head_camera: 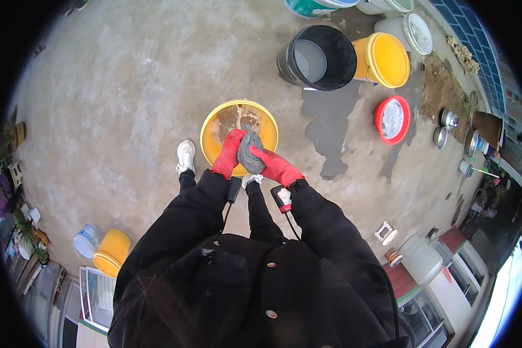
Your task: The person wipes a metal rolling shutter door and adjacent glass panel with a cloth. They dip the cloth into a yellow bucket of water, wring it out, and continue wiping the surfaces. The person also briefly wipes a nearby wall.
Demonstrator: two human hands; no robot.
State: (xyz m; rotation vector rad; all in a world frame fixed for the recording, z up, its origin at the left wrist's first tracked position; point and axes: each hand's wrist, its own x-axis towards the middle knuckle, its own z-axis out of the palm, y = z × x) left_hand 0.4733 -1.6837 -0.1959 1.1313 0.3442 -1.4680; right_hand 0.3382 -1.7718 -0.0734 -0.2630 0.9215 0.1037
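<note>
Both my hands wear red rubber gloves and grip a bunched grey cloth (251, 154). My left hand (229, 152) holds its upper left side. On its right side is my right hand (275, 164), with the thumb lying across the folds. The cloth is over a round yellow tub (205, 145), and its lower end overlaps the tub's near rim in the view. Brown patches and pale streaks mark the tub's bottom, which the cloth and gloves partly hide.
A black bucket (341, 56) holding cloudy liquid stands at upper right, beside a yellow lidded bucket (387, 61). A red basin (378, 119) with whitish contents sits below them. Wet patches (330, 126) darken the concrete floor (113, 108). My white shoes (185, 155) are near the tub.
</note>
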